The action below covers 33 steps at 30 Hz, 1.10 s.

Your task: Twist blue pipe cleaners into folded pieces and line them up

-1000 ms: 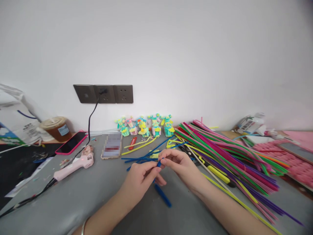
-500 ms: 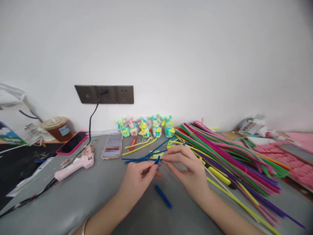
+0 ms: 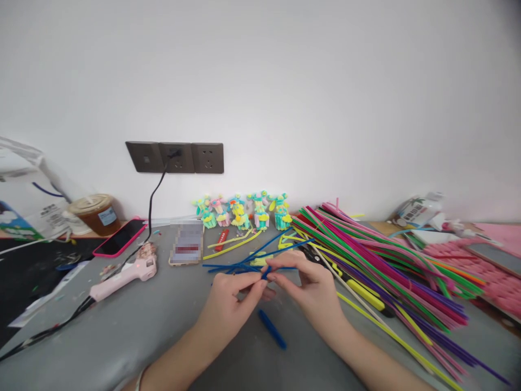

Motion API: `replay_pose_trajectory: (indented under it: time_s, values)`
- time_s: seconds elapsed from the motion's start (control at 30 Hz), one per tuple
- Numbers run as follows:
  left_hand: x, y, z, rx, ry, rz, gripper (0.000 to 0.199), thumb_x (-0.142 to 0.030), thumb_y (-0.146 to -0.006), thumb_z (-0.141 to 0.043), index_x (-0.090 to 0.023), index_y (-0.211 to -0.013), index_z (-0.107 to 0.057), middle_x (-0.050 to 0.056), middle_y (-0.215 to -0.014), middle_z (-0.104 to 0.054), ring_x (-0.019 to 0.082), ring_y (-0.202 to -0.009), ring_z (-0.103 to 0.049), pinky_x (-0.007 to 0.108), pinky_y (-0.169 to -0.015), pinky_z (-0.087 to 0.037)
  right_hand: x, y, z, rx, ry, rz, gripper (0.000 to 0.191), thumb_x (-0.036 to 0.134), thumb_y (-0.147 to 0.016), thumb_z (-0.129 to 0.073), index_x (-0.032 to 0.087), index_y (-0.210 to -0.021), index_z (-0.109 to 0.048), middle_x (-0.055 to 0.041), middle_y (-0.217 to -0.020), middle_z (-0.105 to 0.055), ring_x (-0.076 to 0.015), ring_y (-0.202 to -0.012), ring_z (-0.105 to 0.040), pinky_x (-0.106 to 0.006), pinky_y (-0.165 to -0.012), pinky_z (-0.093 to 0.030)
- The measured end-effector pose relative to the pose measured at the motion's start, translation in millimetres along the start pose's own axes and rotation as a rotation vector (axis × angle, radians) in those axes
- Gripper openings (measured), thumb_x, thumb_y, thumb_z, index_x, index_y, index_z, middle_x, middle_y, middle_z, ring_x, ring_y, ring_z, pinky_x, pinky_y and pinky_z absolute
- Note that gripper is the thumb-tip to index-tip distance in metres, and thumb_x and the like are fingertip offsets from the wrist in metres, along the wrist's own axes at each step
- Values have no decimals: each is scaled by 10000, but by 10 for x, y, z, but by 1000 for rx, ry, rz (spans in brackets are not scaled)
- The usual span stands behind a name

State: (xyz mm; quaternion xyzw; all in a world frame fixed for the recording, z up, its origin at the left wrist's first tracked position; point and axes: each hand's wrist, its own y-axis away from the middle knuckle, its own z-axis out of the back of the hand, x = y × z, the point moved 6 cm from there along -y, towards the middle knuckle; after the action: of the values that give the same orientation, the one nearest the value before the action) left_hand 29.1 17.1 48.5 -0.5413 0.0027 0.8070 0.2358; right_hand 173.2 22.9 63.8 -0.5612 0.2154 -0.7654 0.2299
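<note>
Between my two hands is a small piece of blue pipe cleaner (image 3: 266,272). My left hand (image 3: 230,304) pinches it with thumb and forefinger. From the right, my right hand (image 3: 311,285) grips the same piece with its fingertips, so the hands nearly touch. A short, thick blue roll (image 3: 272,329) lies on the grey table just below them. Several long blue pipe cleaners (image 3: 240,266) and a yellow bundle (image 3: 260,259) rest behind my fingers, partly hidden.
Several small pastel figures (image 3: 240,213) stand against the wall. At right spreads a big heap of coloured pipe cleaners (image 3: 366,244), with yellow-handled pliers (image 3: 366,295) beside it. A pink glue gun (image 3: 122,279), a phone (image 3: 121,238) and a drink cup (image 3: 95,213) are at left.
My right hand has moved slightly down and left, closing in on the left hand around the blue piece. The blue roll on the table stays where it was.
</note>
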Motion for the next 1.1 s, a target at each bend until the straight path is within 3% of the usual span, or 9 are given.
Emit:
replay_pose_trajectory:
  time_s: [0.13,0.33,0.6,0.7,0.9,1.1]
  values:
    - [7,10,-4,-15,12,-21,313,-280,-937,-471,-200,-822,-752,26,-788,-780,186,-696,-735,231,-662,-561,23,13,26,-56,35,6,62,291,-803,-726,234,-828,-732,-40,-763,-751,-216,-724,-668,-360,-710,-460]
    - [-49,18,6,-38,-26,-98,294,-215,-935,-472,-191,-819,-740,8,-769,-776,143,-690,-725,177,-654,-530,46,-2,-23,11,0,60,85,222,-812,-720,260,-885,-742,-21,-859,-776,-209,-782,-689,-365,-778,-450]
    - [-71,41,40,-71,-197,-167,273,-215,-934,-488,-173,-799,-721,2,-682,-735,122,-600,-660,181,-603,-465,-62,22,-104,155,-155,-145,122,267,-845,-679,261,-937,-759,-35,-919,-771,-212,-880,-681,-339,-789,-510]
    - [-32,29,31,-46,-120,-98,304,-243,-937,-478,-170,-770,-722,9,-689,-736,133,-623,-670,190,-620,-483,-68,31,-122,173,-189,-187,122,257,-853,-664,248,-927,-760,-40,-946,-771,-207,-909,-688,-325,-811,-523]
    - [107,-10,-30,-22,327,131,228,-288,-884,-552,-175,-856,-749,28,-770,-770,182,-715,-726,249,-705,-573,-90,40,-132,148,-260,-269,97,268,-843,-668,229,-879,-750,-48,-963,-771,-206,-916,-706,-318,-832,-539]
    - [164,0,-51,-37,432,204,206,-311,-843,-610,-153,-854,-741,52,-746,-770,198,-698,-732,279,-704,-592,-116,49,-182,198,-389,-365,134,322,-846,-667,205,-834,-730,-65,-957,-764,-222,-954,-698,-328,-851,-529]
